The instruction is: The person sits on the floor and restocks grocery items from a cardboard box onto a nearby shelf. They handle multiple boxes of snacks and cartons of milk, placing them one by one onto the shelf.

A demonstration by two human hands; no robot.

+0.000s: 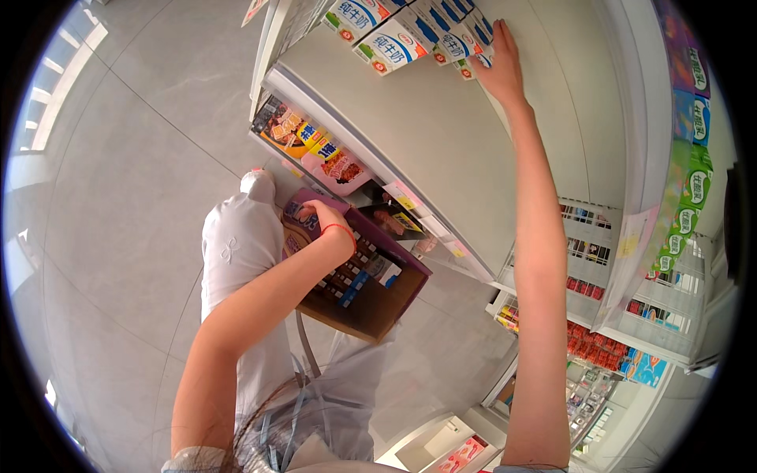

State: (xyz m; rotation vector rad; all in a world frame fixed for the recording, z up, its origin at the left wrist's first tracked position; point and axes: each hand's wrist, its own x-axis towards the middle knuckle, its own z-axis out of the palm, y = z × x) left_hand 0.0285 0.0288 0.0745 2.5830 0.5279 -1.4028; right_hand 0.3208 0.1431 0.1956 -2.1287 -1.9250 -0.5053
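My left hand (325,220) grips the upper rim of a purple cardboard box (408,254), tilted against my legs. Several small cartons with blue and brown parts (353,288) lie inside; my left forearm hides some of the box. At the top of the view, my right hand (504,68) rests against the right side of a group of white-and-blue milk cartons (395,47) on a shelf (414,124). Its fingers lie straight along the cartons and its thumb is spread toward the front of a small one. No carton is lifted.
Below the milk shelf, packaged instant foods (319,145) stand on a lower shelf behind a strip of price tags (402,195). Green, blue and purple drink packs (693,183) line a shelf edge at the right. Further racks of goods (594,346) stand beyond. Grey floor tiles (136,177) extend on the left.
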